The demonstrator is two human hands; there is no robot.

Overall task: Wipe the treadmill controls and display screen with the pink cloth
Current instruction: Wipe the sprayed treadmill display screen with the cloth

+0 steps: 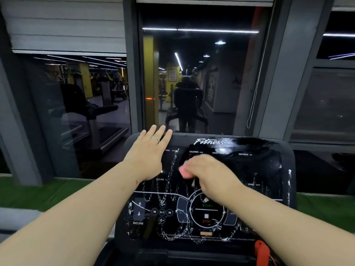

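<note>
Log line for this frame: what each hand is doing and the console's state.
left hand flat on console top edge | right hand grips pink cloth on display screen | white streaks on controls

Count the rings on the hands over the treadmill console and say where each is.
1. The ring is on a finger of the left hand, flat on the console's upper left corner. The right hand, gripping the pink cloth, is blurred; more may be hidden.

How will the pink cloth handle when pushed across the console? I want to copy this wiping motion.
The pink cloth is bunched small in the right hand, so it is probably soft and floppy. It likely weighs little. White foamy streaks on the console suggest a wet, glossy surface, so it should glide easily.
</note>
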